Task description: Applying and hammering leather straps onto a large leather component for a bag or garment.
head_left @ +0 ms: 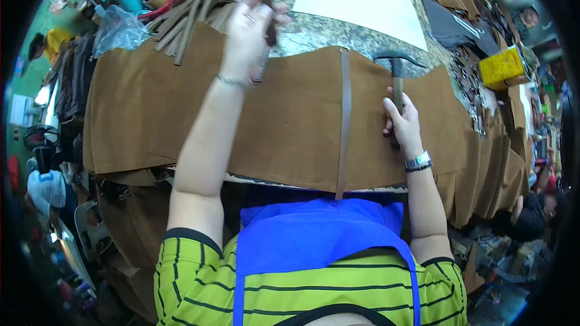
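Left hand [249, 33], slightly blurred, is up over the panel's far edge, left of middle, fingers curled round a brown strap [270, 27] that arcs above it and dangles below; exact finger gap can't be told. Right hand [403, 122] has its fingers wrapped round the handle of a hammer [397, 78], head toward the table's far edge, over the panel's right part. Brown panel [284, 121] lies along the near edge of the speckled table [338, 33]. A flat strap [345, 108] with a metal ring at its far end crosses the panel, far edge to near edge. Strap pile [187, 18] at table's far left; white sheet [362, 0] toward far edge; yellow tin [504, 69] near right edge.
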`<action>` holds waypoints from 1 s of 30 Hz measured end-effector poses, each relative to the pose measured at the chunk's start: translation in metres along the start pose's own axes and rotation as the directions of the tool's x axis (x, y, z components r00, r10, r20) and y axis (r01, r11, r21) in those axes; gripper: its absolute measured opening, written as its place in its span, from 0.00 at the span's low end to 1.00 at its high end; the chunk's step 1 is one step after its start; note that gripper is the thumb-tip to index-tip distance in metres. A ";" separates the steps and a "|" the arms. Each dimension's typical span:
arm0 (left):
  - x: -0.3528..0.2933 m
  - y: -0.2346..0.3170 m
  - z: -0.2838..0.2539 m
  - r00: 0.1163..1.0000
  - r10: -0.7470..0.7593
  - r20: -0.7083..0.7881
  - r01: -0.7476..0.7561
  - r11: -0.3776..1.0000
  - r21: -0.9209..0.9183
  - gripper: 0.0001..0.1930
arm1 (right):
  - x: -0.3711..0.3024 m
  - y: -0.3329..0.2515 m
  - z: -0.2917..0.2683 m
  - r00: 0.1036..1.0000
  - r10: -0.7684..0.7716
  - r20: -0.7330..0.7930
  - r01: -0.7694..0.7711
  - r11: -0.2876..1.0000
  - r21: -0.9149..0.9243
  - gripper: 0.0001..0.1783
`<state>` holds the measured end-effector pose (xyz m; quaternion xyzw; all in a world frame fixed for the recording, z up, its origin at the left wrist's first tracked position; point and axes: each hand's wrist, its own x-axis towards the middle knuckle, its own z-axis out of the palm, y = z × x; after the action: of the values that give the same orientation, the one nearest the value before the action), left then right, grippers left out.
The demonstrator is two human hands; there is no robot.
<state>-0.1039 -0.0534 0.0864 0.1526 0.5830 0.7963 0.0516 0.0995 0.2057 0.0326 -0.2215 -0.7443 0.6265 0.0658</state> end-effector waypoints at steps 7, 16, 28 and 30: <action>-0.079 -0.055 0.060 0.867 -0.441 0.232 0.476 0.872 -0.120 0.24 | -0.008 -0.021 0.007 0.799 -0.600 -0.029 0.235 0.356 -0.905 0.29; -0.075 -0.055 0.054 0.894 -0.397 0.208 0.428 0.893 -0.136 0.21 | -0.021 0.000 0.064 0.960 -0.115 0.255 0.069 0.981 0.181 0.18; -0.047 -0.041 0.023 0.954 -0.297 0.025 0.297 0.939 -0.172 0.19 | -0.022 -0.005 0.032 0.923 0.090 0.374 -0.224 0.916 0.333 0.14; -0.047 -0.042 0.023 0.958 -0.286 0.031 0.287 0.939 -0.191 0.19 | -0.022 -0.003 0.031 0.920 0.083 0.383 -0.217 0.922 0.321 0.15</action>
<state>-0.0563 -0.0312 0.0444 0.0616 0.5187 0.8330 0.1826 0.1069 0.1680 0.0334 -0.1439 -0.5980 0.7842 -0.0822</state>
